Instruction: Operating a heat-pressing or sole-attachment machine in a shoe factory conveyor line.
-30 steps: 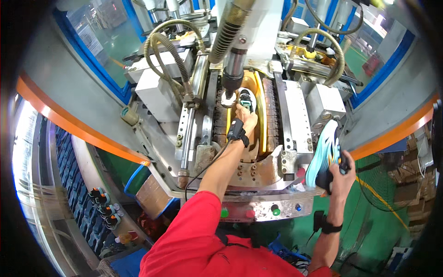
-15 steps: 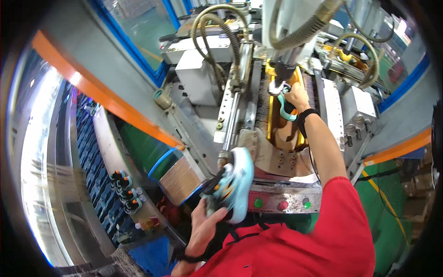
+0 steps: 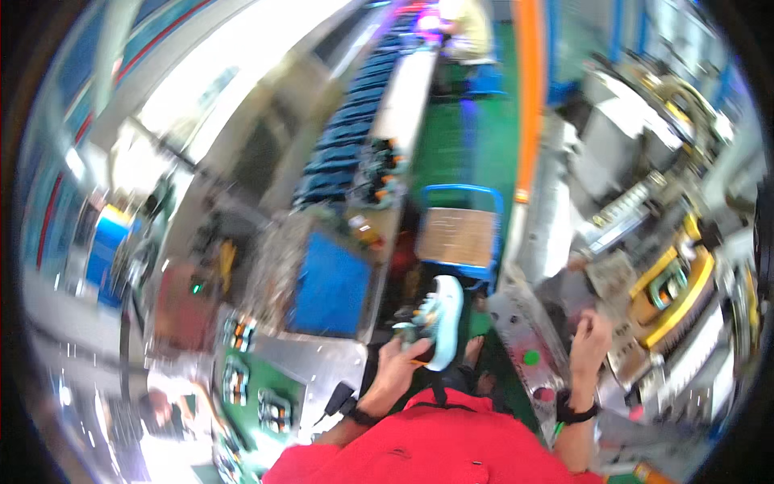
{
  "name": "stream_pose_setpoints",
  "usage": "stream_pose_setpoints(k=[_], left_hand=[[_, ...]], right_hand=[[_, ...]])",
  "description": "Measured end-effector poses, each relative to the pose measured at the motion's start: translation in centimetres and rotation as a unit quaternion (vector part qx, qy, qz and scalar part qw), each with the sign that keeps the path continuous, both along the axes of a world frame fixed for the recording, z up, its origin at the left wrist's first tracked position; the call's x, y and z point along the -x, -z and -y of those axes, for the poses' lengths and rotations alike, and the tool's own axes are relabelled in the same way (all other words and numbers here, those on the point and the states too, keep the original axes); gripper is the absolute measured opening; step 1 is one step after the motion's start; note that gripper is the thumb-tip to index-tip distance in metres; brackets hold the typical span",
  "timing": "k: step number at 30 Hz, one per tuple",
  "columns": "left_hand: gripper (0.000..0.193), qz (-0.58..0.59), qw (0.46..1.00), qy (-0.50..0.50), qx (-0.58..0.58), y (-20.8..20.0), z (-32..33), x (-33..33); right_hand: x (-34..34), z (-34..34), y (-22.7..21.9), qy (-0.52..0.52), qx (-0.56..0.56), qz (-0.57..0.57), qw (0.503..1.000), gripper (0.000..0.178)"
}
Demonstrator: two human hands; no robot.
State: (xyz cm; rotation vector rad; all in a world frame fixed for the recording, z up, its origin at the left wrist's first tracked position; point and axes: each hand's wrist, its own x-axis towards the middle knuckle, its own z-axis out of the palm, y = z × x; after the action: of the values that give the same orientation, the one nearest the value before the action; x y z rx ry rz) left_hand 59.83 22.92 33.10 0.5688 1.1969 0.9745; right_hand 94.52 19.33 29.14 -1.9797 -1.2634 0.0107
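A light blue and black sneaker [image 3: 445, 323] is gripped at its heel end by my left hand [image 3: 397, 367], in front of my body, sole edge facing right. My right hand [image 3: 591, 347] is raised empty-looking beside the machine's front panel [image 3: 516, 327], which carries green and red buttons; motion blurs its fingers. Farther right, another shoe [image 3: 667, 286] sits between the yellow side plates [image 3: 685, 310] of the machine.
A conveyor with dark blue slats [image 3: 343, 145] runs away from me, shoes [image 3: 375, 173] along its edge. Near it stand a blue-framed cart [image 3: 459, 234] with a brown board and a blue panel [image 3: 329, 284]. More shoes [image 3: 274, 410] lie at lower left. A person [image 3: 468, 32] sits far off.
The view has swung left. My right hand has come away from the shoe in the machine and drawn back toward the front panel. My left hand still holds the sneaker.
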Motion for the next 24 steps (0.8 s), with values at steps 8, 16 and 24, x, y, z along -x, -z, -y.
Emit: stream_pose_setpoints(k=[8,16,24], left_hand=[[0.035,-0.034,0.996,-0.076,0.044,1.2,7.9,6.0],[0.026,-0.008,0.941,-0.326,0.092,6.8,13.5,19.5],[0.030,-0.083,0.897,-0.414,0.131,12.4,16.8,34.5]], right_hand=[[3.0,-0.9,17.8,-0.148,0.057,0.031,0.987,0.006],[5.3,-2.7,14.9,-0.062,0.102,0.082,0.989,0.012],[4.7,-1.2,19.8,0.011,0.184,0.176,0.967,0.019]])
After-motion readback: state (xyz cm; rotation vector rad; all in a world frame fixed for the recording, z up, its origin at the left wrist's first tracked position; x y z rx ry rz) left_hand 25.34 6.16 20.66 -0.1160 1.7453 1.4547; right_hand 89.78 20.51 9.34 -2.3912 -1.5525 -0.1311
